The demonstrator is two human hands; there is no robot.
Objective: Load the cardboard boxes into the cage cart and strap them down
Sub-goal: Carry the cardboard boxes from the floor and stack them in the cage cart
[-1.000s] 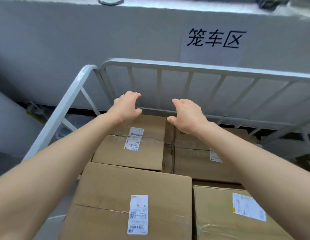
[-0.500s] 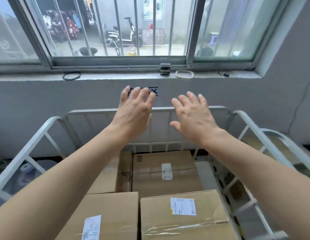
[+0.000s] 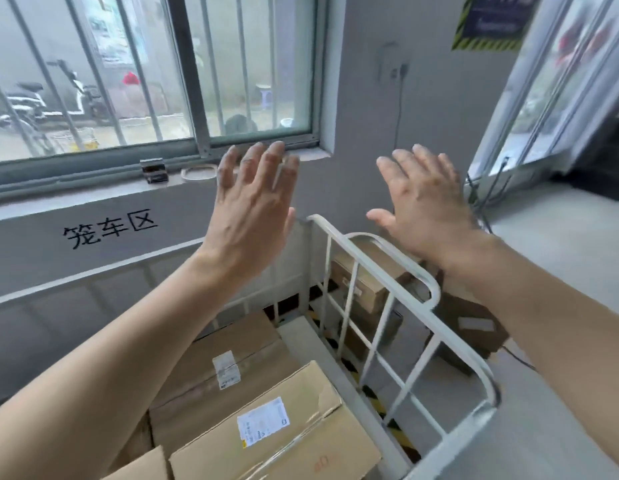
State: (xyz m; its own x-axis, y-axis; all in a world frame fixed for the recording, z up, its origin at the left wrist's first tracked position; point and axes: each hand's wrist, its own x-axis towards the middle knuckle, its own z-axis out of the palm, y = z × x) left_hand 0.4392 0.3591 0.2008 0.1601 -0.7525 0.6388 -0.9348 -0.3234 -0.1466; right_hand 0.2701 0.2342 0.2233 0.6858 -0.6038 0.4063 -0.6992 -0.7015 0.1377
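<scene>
Both my hands are raised in the air with straight, spread fingers and hold nothing. My left hand [image 3: 254,202] is in front of the window sill; my right hand [image 3: 424,199] hovers above the cart's right rail. The white cage cart [image 3: 398,268] stands below, along the grey wall. Inside it lie brown cardboard boxes with white labels: a near box [image 3: 283,431] and a farther box [image 3: 231,355]. Outside the cart, on the floor to the right, more cardboard boxes [image 3: 370,275] sit behind the side rail. No strap is in view.
A barred window [image 3: 155,81] runs above the grey wall, which carries black painted characters [image 3: 110,228]. A small dark object [image 3: 154,171] and a ring [image 3: 199,173] lie on the sill. Cables [image 3: 481,199] hang at the right by a glass door.
My hands lifted off the far boxes and rose with fingers spreading. The view swung up and to the right, so the cart's right rail and the floor boxes came into sight.
</scene>
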